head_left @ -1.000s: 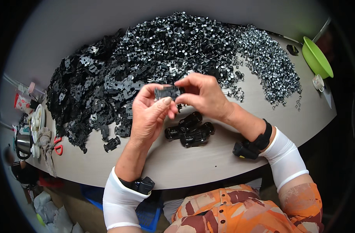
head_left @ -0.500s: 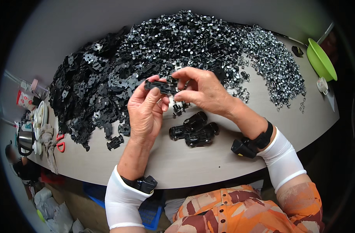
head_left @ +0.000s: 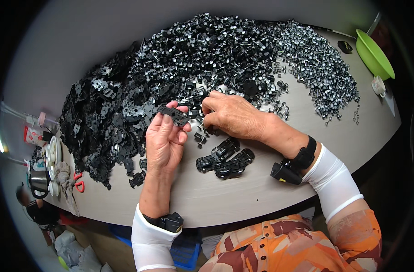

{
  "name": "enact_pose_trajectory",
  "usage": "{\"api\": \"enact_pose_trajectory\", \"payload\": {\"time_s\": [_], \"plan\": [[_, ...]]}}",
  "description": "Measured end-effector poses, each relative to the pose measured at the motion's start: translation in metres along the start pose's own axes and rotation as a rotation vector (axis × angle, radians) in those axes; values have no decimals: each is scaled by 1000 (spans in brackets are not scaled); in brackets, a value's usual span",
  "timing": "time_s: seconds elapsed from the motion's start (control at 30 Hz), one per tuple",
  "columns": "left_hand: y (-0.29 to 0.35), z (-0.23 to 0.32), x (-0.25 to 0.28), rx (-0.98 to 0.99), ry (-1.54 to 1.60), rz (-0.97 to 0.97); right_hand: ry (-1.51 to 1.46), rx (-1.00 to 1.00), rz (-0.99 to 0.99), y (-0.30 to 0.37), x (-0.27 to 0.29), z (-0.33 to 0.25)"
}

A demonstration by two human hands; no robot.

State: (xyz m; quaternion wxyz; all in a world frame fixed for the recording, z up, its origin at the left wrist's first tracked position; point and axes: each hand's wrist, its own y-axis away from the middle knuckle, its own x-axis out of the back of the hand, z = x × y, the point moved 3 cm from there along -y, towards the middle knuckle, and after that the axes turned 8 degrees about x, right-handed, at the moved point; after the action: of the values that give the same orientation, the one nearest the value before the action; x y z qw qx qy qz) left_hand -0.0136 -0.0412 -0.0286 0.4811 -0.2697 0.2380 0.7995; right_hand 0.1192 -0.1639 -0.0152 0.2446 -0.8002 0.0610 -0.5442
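Observation:
My left hand (head_left: 163,147) is closed on a black plastic toy car chassis (head_left: 174,116), pinched between thumb and fingers and tilted. To its right, my right hand (head_left: 236,115) reaches palm down to the near edge of a heap of small black wheel sets (head_left: 207,54). Its fingers are curled together, and whatever lies between them is hidden. Just below the right fingers sits a loose wheel piece (head_left: 200,139). Nearer to me, a few chassis with wheels (head_left: 234,164) lie side by side on the table (head_left: 270,195).
A heap of black chassis (head_left: 98,122) spreads at the left, and silver small parts (head_left: 320,68) at the right. Farther right are a green bowl (head_left: 374,56) and a white cup (head_left: 378,86). Red-handled scissors (head_left: 79,182) and a cloth (head_left: 64,181) lie left. A person (head_left: 41,213) is beyond.
My right hand has left the chassis and moved down onto the edge of the wheel heap. My left hand keeps the chassis, now slightly lower and farther from the right hand.

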Motion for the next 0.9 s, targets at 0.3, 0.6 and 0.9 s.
{"api": "enact_pose_trajectory", "payload": {"time_s": [0.3,0.6,0.9], "plan": [[7,-7,-11,2,-178,-50,-148,-90,426,3,31,7],[10,-23,-24,-2,-295,-43,-290,-91,590,-5,25,-27],[12,-24,-22,-83,-473,35,-202,-111,474,-5,16,-31]]}}
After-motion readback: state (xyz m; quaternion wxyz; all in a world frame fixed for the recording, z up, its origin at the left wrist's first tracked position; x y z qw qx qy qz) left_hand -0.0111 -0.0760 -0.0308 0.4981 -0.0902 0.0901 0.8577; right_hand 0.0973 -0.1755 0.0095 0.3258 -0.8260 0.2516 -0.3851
